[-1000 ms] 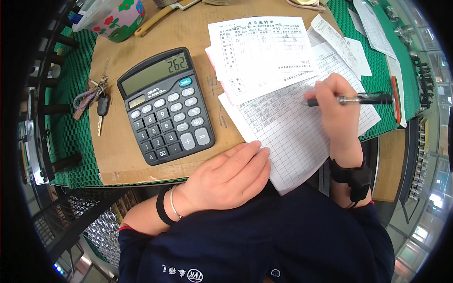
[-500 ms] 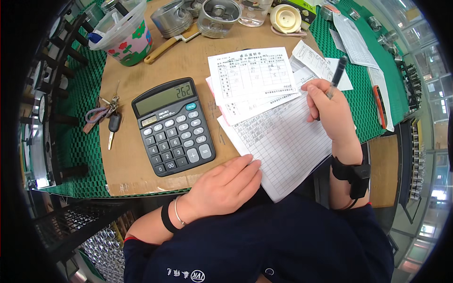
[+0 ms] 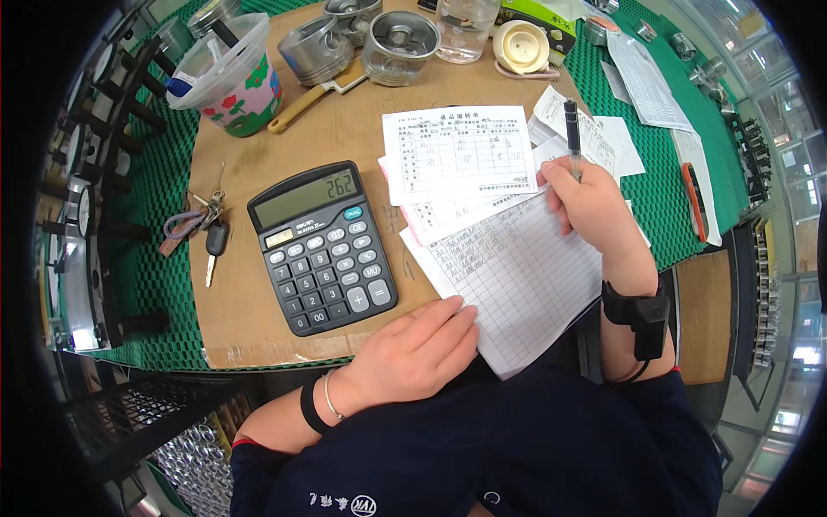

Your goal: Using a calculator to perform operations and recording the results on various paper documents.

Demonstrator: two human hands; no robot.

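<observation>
My right hand (image 3: 594,207) is closed around a dark pen (image 3: 573,129), which stands nearly upright. It rests over the upper right of a gridded record sheet (image 3: 525,293) with handwritten rows near its top. The pen's lower end is hidden by the fingers. My left hand (image 3: 418,349) lies flat, fingers stretched, fingertips on the sheet's left edge. A white printed form (image 3: 457,155) covers the sheet's top, with other slips under it. Left of the papers sits a black desk calculator (image 3: 323,250), its display lit with digits.
A key bunch (image 3: 215,237) lies left of the calculator. Farther back are a flowered plastic tub (image 3: 233,86), a wooden-handled tool (image 3: 301,108), several metal pistons (image 3: 401,47) and a cream round object (image 3: 521,47). A red-and-black tool (image 3: 693,202) lies on the green mat at right.
The pen has tipped from leaning right to nearly upright, and my right hand has shifted slightly left over the sheet. My left hand stays put; the whole view has moved a little.
</observation>
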